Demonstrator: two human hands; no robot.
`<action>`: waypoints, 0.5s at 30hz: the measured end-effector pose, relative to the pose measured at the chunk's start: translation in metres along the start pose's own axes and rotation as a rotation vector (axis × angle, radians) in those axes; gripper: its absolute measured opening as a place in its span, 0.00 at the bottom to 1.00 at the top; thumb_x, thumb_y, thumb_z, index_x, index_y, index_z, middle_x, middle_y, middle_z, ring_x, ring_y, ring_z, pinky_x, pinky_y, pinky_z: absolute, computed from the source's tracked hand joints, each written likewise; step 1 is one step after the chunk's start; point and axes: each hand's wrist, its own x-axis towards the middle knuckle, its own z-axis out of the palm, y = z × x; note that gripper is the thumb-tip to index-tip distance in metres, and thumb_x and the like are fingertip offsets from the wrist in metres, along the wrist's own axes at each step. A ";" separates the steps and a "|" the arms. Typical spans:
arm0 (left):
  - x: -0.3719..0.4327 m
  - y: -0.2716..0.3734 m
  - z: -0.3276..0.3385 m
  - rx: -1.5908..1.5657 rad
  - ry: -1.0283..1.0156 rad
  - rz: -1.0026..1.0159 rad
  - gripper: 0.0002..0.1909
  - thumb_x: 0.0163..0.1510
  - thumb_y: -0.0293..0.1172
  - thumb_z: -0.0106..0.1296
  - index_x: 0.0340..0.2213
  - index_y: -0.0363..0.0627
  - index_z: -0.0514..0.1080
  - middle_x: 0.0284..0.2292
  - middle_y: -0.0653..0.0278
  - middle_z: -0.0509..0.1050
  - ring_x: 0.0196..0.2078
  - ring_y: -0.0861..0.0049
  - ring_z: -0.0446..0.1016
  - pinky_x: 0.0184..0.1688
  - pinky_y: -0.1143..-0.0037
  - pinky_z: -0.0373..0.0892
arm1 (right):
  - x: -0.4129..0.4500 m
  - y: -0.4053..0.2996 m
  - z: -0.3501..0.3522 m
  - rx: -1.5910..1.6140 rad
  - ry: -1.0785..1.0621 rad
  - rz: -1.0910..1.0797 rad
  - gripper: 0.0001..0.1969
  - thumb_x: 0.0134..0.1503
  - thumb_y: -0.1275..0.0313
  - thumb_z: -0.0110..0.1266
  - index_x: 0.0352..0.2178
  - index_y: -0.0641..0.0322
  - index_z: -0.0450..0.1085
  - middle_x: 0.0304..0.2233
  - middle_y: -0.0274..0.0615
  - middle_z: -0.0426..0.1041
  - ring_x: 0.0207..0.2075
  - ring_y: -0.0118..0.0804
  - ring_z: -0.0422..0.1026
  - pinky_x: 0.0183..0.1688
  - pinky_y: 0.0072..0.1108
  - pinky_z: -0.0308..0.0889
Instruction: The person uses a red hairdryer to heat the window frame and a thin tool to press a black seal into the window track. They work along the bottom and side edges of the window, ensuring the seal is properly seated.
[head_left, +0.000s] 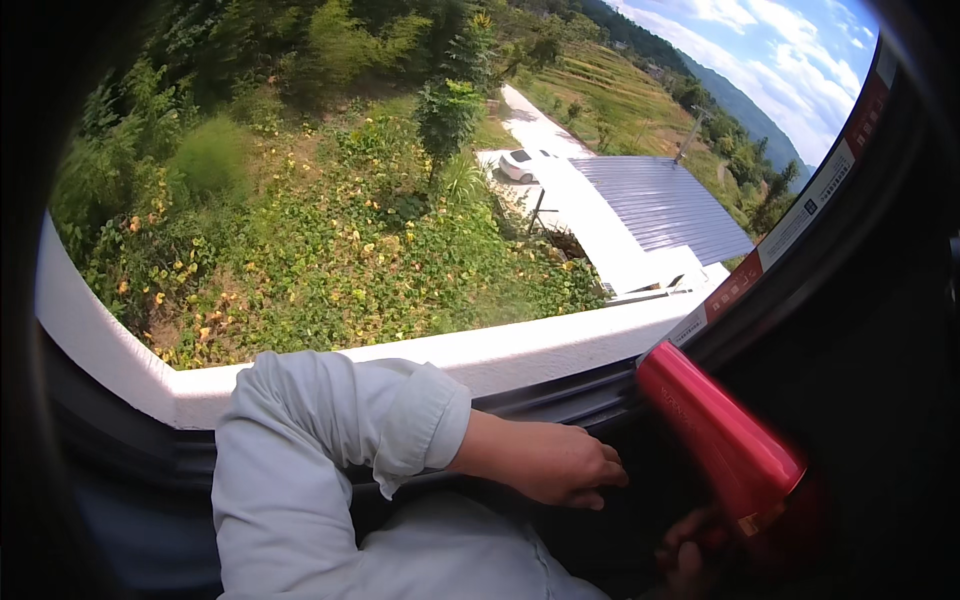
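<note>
A red hair dryer (724, 427) with a gold-coloured band slants across the right side, its nozzle end close to the window frame (757, 262), which carries a red and white printed tape. My right hand (686, 544), dim in the shadow, is closed round the lower part of the dryer, where the handle is largely lost in the dark. My left hand (559, 465) reaches out of a rolled pale sleeve (420, 420) over the dark inner side of the sill. Its fingers are loosely curled, with no object visible in them, left of the dryer and apart from it.
Beyond the window's white outer ledge (525, 337) lie green plants far below, a ribbed metal roof (652, 202), a white car (519, 163) and a pale road (536, 124). The dark window track (570, 401) runs behind my left forearm.
</note>
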 end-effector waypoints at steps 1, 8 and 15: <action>-0.001 -0.002 0.015 -0.012 0.088 0.134 0.23 0.50 0.33 0.47 0.44 0.28 0.61 0.41 0.44 0.66 0.43 0.51 0.65 0.45 0.65 0.63 | 0.006 0.000 0.012 -0.005 0.067 0.028 0.16 0.44 0.73 0.57 0.35 0.63 0.62 0.24 0.37 0.65 0.20 0.25 0.64 0.20 0.14 0.62; -0.017 0.020 0.028 -0.324 0.027 0.008 0.20 0.54 0.33 0.42 0.45 0.33 0.59 0.36 0.44 0.67 0.39 0.52 0.67 0.40 0.65 0.64 | 0.032 0.015 0.029 0.178 -0.271 0.190 0.26 0.40 0.66 0.61 0.39 0.65 0.59 0.26 0.38 0.67 0.18 0.26 0.66 0.17 0.15 0.63; -0.093 0.040 0.025 -0.190 0.125 -0.379 0.11 0.55 0.33 0.38 0.37 0.40 0.62 0.31 0.50 0.69 0.32 0.54 0.69 0.32 0.64 0.65 | 0.026 0.088 0.000 0.439 -0.173 0.614 0.20 0.44 0.69 0.59 0.39 0.61 0.62 0.18 0.36 0.67 0.15 0.26 0.65 0.18 0.15 0.63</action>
